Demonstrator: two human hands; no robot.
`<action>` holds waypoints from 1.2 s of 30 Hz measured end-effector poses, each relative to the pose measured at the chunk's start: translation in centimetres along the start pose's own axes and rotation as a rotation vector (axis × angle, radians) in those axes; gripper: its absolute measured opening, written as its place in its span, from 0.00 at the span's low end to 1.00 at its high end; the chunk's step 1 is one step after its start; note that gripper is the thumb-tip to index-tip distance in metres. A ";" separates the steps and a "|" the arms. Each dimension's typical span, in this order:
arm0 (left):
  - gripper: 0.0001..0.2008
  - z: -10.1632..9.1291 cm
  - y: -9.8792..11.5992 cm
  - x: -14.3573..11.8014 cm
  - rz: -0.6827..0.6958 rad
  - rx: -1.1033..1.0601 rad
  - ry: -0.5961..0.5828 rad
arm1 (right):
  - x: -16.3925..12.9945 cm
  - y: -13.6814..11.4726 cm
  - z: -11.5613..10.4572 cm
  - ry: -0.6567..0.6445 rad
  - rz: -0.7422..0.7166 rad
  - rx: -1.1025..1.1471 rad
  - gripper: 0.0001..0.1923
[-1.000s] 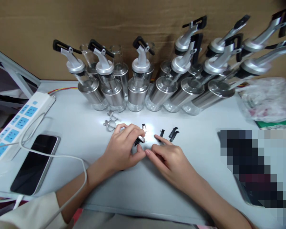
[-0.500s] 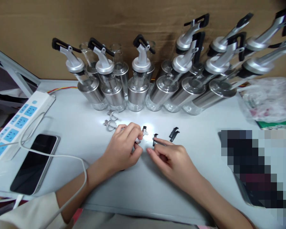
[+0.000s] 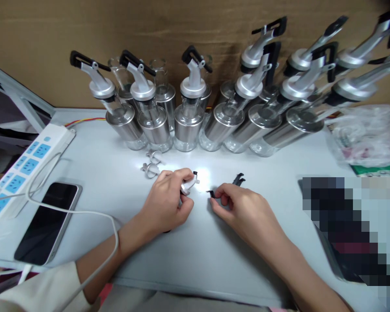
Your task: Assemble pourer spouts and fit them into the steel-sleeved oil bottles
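Observation:
My left hand (image 3: 165, 199) is closed around a silver pourer spout (image 3: 187, 186), whose black-tipped end points up and to the right. Between the thumb and fingers of my right hand (image 3: 243, 210) is a small black flip lever (image 3: 212, 193), held just above the table and apart from the spout. Two more black levers (image 3: 239, 178) lie beyond my right knuckles, partly covered by the hand. On the far side of my left hand rest two loose silver spouts (image 3: 150, 170).
Glass and steel bottles (image 3: 188, 121), several with lever-topped pourers, line the back by a cardboard wall (image 3: 182, 26). At left are a power strip (image 3: 30, 167), a phone (image 3: 48, 223) and a white cable (image 3: 94, 212). Plastic bags (image 3: 367, 134) lie at right.
My right hand has closed on one black lever and lifted it from the table, shifting slightly right. My left hand stays almost in place, and the spout in it is now more exposed.

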State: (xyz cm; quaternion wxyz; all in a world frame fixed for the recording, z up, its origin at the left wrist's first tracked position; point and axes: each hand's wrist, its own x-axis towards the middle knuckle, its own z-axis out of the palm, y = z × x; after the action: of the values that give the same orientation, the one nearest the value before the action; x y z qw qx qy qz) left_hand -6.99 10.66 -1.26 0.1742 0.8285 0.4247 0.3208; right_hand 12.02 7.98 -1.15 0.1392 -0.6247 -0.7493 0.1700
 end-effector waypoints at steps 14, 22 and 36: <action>0.32 -0.4 0.3 0.0 0.173 -0.097 -0.196 | -0.6 -1.5 -0.9 0.192 0.125 0.473 0.04; 0.32 -0.5 0.2 -0.1 0.220 -0.092 -0.177 | -0.9 -1.9 -0.9 0.236 -0.121 0.451 0.05; 0.34 -0.3 0.3 0.0 0.260 -0.136 -0.083 | -1.1 -1.5 -0.5 0.399 -0.124 0.561 0.10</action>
State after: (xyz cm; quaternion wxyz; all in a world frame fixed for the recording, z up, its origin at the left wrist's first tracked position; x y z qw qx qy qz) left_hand -7.05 10.54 -0.85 0.2041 0.8755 0.2835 0.3339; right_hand 11.06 6.72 -0.05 0.4592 -0.5362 -0.6682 0.2349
